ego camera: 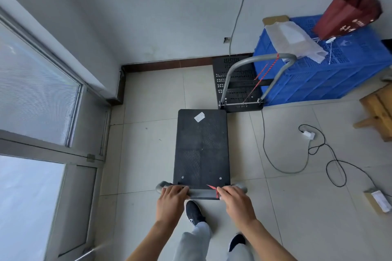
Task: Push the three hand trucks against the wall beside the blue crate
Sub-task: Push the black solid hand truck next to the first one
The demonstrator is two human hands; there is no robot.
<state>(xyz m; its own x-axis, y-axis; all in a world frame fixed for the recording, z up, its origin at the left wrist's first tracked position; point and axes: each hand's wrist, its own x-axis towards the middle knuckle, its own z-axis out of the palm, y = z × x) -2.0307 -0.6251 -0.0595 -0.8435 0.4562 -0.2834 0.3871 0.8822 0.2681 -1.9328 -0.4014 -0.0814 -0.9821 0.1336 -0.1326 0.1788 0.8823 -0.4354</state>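
Tiled floor, window corner. Left hand and right hand: fingers wrapped round handle of hand truck, deck straight ahead of them. Parked truck ahead-right, beside blue crate. Risk: deck's front corner clips it, or a wheel snags grey cable to the right.

stool cut off at rt edge, red bag print blurred, truck handle partly covered

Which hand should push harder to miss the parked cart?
Right, probably. The left hand and right hand both hold the handle, but this hand truck has its front right corner near the parked hand truck; pushing harder on the right should swing it left.
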